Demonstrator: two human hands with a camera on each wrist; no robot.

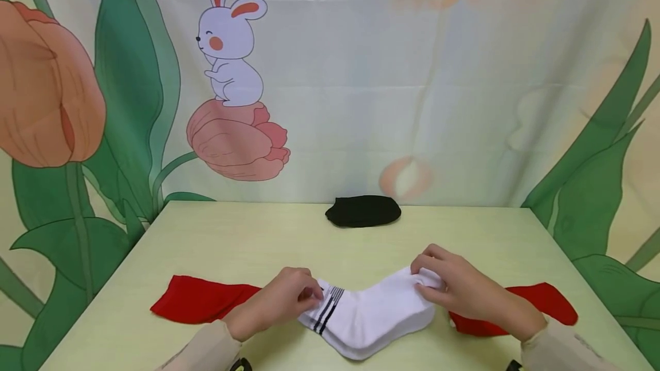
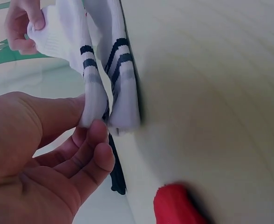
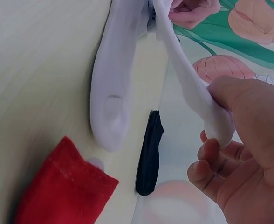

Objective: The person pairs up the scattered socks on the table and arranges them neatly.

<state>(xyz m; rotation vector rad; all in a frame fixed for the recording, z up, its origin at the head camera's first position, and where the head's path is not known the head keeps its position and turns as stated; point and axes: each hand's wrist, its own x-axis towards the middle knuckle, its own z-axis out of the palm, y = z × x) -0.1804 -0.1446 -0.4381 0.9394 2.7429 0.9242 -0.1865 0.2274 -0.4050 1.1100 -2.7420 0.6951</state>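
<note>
Two white socks with dark stripes at the cuff lie one above the other at the front middle of the table. My left hand (image 1: 286, 299) pinches the cuff of the upper white sock (image 1: 387, 299) between thumb and fingers. At the toe end, my right hand (image 1: 456, 285) pinches the same sock. Both wrist views show this sock raised, with a gap between it and the lower white sock (image 3: 111, 84), which rests on the table. A red sock (image 1: 198, 300) lies just left of my left hand. Partly hidden under my right forearm is another red sock (image 1: 546, 302).
A black sock (image 1: 363, 211) lies at the table's back edge. Behind the pale table (image 1: 247, 239) hangs a curtain (image 1: 335, 102) printed with tulips and a rabbit.
</note>
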